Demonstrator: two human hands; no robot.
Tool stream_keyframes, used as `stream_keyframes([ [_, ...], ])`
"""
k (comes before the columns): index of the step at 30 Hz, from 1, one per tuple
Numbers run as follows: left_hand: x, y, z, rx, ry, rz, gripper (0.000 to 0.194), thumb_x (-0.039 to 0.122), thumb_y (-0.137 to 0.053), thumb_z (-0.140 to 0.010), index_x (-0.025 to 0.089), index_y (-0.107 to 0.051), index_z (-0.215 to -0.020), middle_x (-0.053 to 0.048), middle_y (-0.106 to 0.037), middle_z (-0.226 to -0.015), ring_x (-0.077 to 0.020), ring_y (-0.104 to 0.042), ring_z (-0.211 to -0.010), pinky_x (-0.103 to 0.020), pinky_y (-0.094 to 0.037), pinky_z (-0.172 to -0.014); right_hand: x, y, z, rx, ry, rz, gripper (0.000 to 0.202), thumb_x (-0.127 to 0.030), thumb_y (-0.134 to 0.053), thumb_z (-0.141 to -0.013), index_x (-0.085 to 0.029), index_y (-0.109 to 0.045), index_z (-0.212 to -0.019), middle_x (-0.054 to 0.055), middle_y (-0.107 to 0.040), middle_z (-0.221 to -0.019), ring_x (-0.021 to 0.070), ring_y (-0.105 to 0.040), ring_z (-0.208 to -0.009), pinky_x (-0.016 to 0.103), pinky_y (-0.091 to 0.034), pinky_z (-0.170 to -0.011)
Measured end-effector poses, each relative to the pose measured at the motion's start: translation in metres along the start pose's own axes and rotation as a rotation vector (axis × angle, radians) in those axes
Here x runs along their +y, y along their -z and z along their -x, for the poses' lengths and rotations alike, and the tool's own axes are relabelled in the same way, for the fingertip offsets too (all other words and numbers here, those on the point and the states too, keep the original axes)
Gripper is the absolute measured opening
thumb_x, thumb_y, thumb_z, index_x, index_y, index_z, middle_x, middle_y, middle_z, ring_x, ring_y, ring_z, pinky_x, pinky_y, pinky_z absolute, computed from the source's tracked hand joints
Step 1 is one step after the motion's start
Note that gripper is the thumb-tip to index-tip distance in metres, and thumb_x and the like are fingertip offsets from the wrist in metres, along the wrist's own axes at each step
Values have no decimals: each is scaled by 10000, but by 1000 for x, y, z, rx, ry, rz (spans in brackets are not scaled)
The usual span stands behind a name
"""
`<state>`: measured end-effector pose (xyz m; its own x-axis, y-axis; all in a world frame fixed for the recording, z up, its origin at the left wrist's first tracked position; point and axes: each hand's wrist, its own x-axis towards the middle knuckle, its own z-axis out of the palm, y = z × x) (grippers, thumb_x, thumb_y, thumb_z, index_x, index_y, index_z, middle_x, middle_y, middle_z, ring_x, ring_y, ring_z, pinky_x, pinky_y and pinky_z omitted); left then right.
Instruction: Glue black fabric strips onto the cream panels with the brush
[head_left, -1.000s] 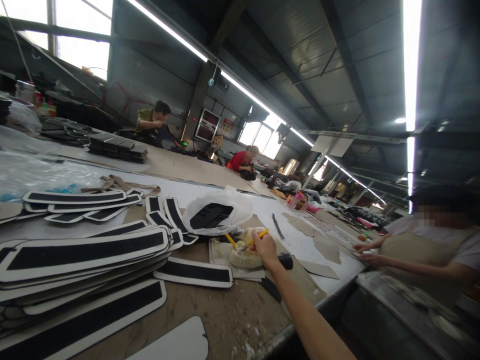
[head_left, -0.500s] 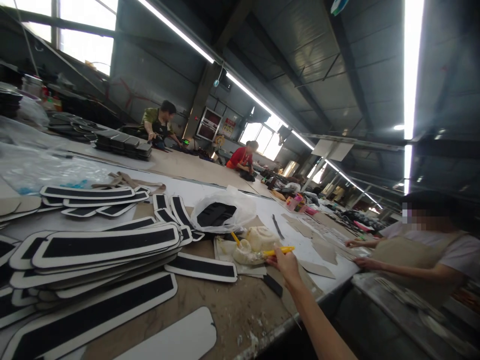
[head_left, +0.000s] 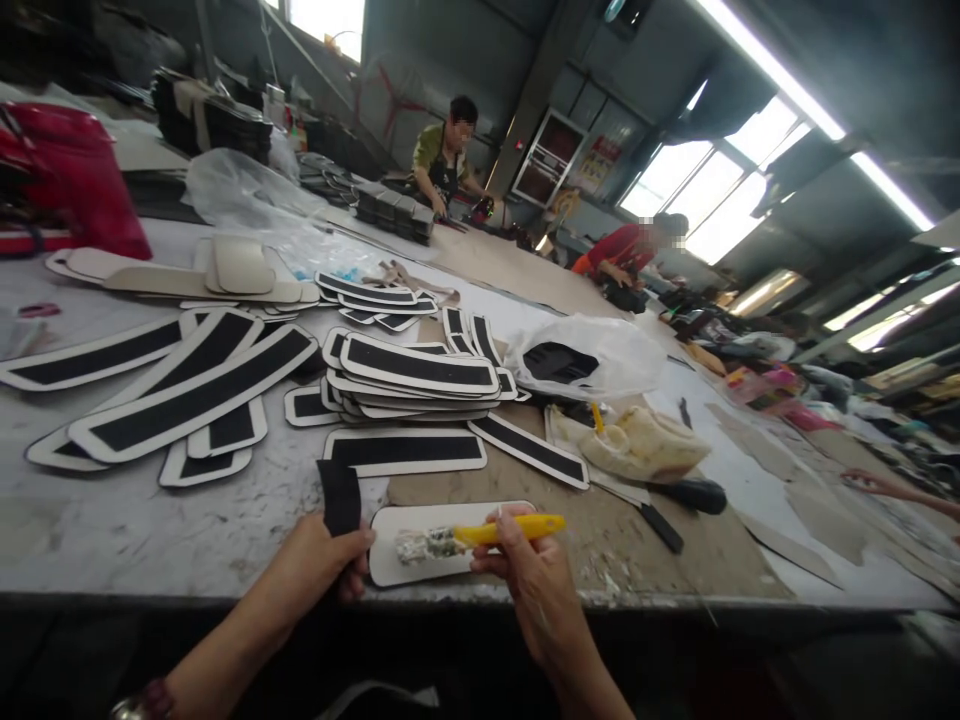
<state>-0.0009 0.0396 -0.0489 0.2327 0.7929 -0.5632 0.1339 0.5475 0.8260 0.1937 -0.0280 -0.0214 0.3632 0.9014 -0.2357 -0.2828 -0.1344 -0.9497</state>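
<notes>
My right hand (head_left: 525,565) grips a yellow-handled brush (head_left: 510,528), its whitish, smeared bristles over a pale rounded panel (head_left: 390,560) at the table's front edge. At that panel's left end, my left hand (head_left: 330,555) is closed on a black strip (head_left: 341,497) that stands up from the fingers. Just behind the panel lies a white-edged piece with a black band (head_left: 405,451). A stack of similar pieces (head_left: 420,365) rises behind it. To the right sits a cream-coloured, glue-smeared container (head_left: 652,442) with a yellow handle poking out.
More banded pieces (head_left: 195,390) lie crossed at the left, near a red bag (head_left: 82,180). A clear plastic bag (head_left: 622,355) holds black pieces behind the container. A dark-handled tool (head_left: 694,494) lies right of it. Two people work across the table; another person's arm (head_left: 900,487) reaches in at right.
The view has swung left and down. My right hand has brought the brush from the container to the pale panel. My left hand has come into view with the black strip.
</notes>
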Motion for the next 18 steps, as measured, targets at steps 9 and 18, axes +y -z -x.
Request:
stream_keyframes([
  [9,-10,5,-5,-77,-12,24,224,374,-561,-593,151,-534,-593,18,-531,-426,-143,-515,-390,-242,-404,-403,7,-7,-8,52,48,168,388,-484,-698,-707,-132,-568,-807,-5,-586,-603,134,-591,-540,240,-551,-516],
  [18,-10,4,-8,-57,-1,-43,240,358,-561,-608,161,-516,-478,-15,-540,-395,-160,-513,-378,-255,-406,-410,15,-4,-11,47,87,253,405,-516,-670,-715,-136,-562,-805,-4,-586,-577,148,-594,-509,250,-547,-486],
])
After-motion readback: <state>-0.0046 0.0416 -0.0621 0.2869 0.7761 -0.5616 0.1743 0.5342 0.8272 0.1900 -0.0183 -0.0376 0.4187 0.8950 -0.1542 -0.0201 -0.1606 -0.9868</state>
